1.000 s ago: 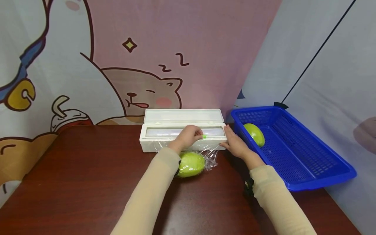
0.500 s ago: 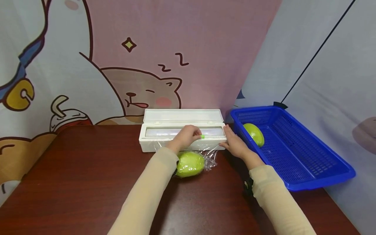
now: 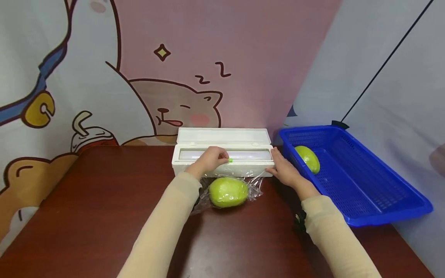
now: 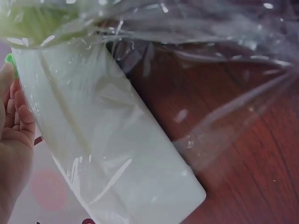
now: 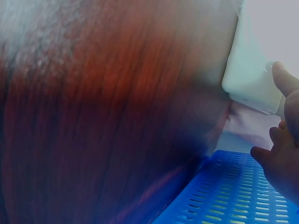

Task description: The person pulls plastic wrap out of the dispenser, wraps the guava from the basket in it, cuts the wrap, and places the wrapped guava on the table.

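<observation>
A white cling film dispenser stands at the back of the table, its lid tipped up and the film roll showing inside. My left hand pinches the small green slider on the front top edge; the left wrist view also has this slider between the fingertips. Against the dispenser's right end rests my right hand, fingers straight, thumb on the front. In front of the box lies a green oval fruit under clear cling film that runs up to the dispenser.
At the right a blue plastic basket stands close beside my right forearm, holding another green fruit. A wall with cartoon drawings rises right behind the dispenser. The brown table extends to the left and front.
My left hand has slid the green slider leftward along the dispenser's edge. More of the wrapped fruit shows past my left sleeve. The right hand stays at the box's right end.
</observation>
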`<action>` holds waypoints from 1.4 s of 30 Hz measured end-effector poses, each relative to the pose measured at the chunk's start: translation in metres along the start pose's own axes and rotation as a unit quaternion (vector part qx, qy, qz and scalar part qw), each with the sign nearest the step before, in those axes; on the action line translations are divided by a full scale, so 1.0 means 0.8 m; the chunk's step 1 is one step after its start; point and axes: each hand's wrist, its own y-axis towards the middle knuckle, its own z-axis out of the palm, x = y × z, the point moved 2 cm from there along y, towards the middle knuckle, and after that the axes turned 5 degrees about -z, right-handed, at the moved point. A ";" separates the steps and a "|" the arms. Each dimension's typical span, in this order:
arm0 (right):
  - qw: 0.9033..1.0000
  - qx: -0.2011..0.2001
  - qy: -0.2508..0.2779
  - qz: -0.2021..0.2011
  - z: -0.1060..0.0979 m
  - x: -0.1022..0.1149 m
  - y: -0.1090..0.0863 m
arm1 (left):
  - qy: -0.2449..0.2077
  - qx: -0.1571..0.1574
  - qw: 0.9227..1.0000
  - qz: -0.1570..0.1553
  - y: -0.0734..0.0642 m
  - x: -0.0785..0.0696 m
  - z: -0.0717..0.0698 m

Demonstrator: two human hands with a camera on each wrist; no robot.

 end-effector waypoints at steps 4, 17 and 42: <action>1.000 0.003 0.009 -0.001 0.001 0.001 -0.001 | -0.007 0.001 1.000 -0.006 -0.005 0.005 -0.002; 1.000 0.000 0.001 -0.010 -0.005 0.004 0.004 | 0.031 -0.035 0.999 0.012 -0.034 0.037 -0.039; 1.000 0.009 0.006 -0.007 -0.005 -0.002 -0.003 | 0.024 -0.057 0.998 -0.017 -0.070 0.091 -0.069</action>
